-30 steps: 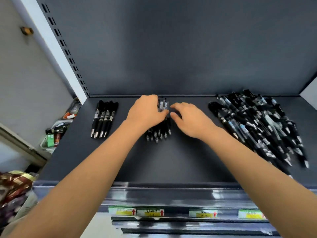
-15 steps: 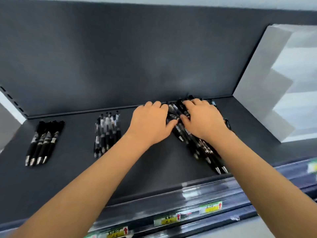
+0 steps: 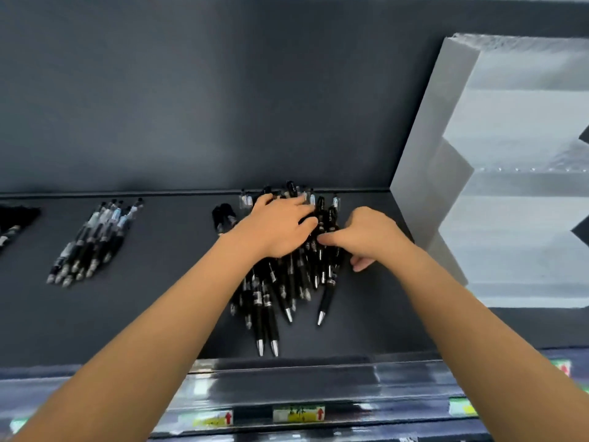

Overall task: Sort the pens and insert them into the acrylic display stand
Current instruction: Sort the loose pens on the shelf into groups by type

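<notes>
My left hand (image 3: 280,228) lies flat, fingers spread, on the upper end of the loose pile of black click pens with silver tips (image 3: 271,301), pressing it down. My right hand (image 3: 366,240) is curled just beside it, thumb and fingers pinching barrels at the pile's right side; how many I cannot tell. The pile sits on the dark grey metal shelf (image 3: 159,314), near the white side panel (image 3: 424,161). A small dark clump of pens (image 3: 223,215) lies just left of my left hand, and a sorted row of clear-barrelled pens (image 3: 92,240) lies well apart, further left. I can make out no acrylic display stand, only a clear front rail with yellow-green price labels (image 3: 299,413) along the shelf's lip. The pens cross one another, so I expect a lifted one to snag a neighbour by its clip and drag it along. Two long ones already point at the lip, and a nudge could roll them off. If I grab several at once, I may carry a wrong type into a sorted group.
</notes>
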Demonstrator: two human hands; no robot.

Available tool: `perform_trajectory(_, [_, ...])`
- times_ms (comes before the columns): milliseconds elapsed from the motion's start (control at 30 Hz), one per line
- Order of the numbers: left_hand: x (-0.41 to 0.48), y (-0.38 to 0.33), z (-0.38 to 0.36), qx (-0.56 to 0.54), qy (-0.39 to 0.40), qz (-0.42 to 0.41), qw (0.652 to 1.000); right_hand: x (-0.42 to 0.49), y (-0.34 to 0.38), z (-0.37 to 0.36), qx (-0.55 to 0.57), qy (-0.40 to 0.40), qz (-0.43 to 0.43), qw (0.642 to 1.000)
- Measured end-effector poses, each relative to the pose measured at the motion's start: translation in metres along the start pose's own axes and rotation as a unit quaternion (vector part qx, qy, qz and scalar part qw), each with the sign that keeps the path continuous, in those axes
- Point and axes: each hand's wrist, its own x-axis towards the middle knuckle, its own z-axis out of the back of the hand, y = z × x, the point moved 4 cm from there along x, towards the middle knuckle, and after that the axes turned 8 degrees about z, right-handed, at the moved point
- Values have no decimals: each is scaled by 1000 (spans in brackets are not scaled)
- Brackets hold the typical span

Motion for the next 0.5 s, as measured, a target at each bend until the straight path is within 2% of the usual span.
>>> perform_trajectory(100, [-13, -4, 2, -32, -16, -12, 999, 7, 3, 1, -9, 1, 42, 999])
perform_trajectory(200, [-28, -7, 11, -80, -27, -26, 996, 15, 2, 3, -3, 11, 45, 999])
perform_trajectory(300, [-35, -10, 17, -120, -53, -18, 991, 22, -3, 5, -12, -16, 42, 999])
perform_trajectory(400, [-29, -4, 21, -120, -140, 32, 982, 30, -6, 6, -44, -59, 58, 996])
perform_trajectory(500, [-20, 8, 18, -76, -151, 109, 980, 38, 0, 4, -36, -76, 57, 995])
